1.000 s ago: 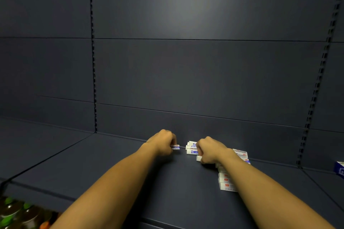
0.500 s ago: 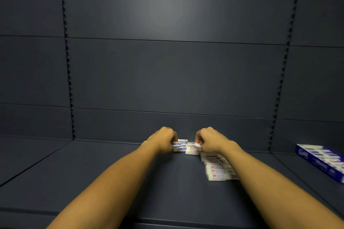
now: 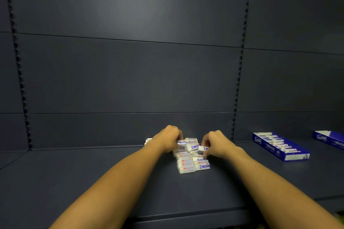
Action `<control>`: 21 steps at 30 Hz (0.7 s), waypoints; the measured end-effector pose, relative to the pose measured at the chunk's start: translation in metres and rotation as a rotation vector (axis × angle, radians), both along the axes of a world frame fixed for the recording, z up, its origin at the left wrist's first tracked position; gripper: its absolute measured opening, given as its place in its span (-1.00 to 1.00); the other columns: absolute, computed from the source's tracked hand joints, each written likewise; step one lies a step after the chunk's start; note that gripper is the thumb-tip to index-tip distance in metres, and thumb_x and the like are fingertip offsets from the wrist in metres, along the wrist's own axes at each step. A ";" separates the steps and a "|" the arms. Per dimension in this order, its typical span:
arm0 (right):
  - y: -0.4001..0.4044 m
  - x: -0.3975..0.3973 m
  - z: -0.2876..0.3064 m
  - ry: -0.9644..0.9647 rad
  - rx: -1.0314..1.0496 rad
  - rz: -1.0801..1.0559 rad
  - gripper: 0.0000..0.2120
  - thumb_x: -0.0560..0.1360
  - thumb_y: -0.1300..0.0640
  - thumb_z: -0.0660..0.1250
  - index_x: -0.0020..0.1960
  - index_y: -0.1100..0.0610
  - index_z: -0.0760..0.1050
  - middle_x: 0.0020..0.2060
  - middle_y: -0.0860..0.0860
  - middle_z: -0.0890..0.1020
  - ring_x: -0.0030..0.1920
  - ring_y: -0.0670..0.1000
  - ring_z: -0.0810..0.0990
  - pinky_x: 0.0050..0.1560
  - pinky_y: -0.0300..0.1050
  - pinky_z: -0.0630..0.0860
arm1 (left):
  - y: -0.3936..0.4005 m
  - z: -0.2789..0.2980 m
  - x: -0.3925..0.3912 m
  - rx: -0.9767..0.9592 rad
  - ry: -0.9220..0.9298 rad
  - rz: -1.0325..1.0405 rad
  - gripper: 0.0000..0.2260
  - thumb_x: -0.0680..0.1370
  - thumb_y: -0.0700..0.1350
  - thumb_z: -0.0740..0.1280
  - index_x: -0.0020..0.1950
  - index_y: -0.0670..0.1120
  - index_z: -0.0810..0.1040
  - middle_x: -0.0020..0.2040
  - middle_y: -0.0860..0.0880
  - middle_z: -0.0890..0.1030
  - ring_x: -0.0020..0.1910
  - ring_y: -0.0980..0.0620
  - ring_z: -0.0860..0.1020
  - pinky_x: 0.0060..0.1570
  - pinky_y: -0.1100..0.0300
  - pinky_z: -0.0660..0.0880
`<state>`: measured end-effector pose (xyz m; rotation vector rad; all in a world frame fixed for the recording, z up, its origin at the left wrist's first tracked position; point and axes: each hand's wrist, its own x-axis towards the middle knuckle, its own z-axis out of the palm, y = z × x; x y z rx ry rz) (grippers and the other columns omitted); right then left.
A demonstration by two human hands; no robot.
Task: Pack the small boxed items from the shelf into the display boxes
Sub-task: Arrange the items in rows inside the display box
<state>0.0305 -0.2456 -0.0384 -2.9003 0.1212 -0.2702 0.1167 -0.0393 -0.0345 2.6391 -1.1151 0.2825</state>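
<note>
Several small white boxed items (image 3: 188,163) with blue and red print lie in a cluster near the back of the dark shelf (image 3: 93,182). My left hand (image 3: 168,140) is curled over the cluster's left rear part and grips one small box there. My right hand (image 3: 216,145) pinches another small box at the cluster's right rear. A blue display box (image 3: 281,146), holding a row of the same items, lies on the shelf to the right. A second blue display box (image 3: 329,138) shows at the right edge. One more small box (image 3: 148,140) peeks out behind my left wrist.
The dark back panel (image 3: 130,72) rises straight behind the cluster, with slotted uprights (image 3: 238,87) to the right of the hands and at the far left (image 3: 20,80). The shelf's front edge (image 3: 186,215) runs below my forearms.
The view has swung to the right, bringing both blue display boxes into sight. Both hands stay on the cluster, and the right hand now pinches a small box at its right rear.
</note>
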 end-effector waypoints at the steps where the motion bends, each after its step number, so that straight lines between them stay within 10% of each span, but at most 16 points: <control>1: -0.007 -0.004 0.001 -0.007 0.004 -0.006 -0.75 0.32 0.14 0.63 -0.09 0.06 0.62 -0.13 0.01 0.63 -0.09 0.03 0.62 -0.01 0.02 0.63 | -0.007 0.002 -0.003 0.004 -0.007 -0.005 -0.81 0.53 -0.15 0.45 0.13 -0.10 0.64 0.12 -0.05 0.58 0.03 -0.06 0.58 0.09 -0.02 0.59; 21: -0.173 -0.106 0.002 -0.044 -0.032 -0.077 -0.85 0.42 0.21 0.48 -0.06 0.01 0.61 -0.15 -0.06 0.61 -0.13 -0.05 0.60 -0.05 -0.12 0.61 | -0.175 0.000 -0.089 0.044 -0.005 -0.056 -0.79 0.51 -0.20 0.45 0.14 -0.05 0.64 0.12 -0.06 0.56 0.04 -0.07 0.57 0.08 0.03 0.58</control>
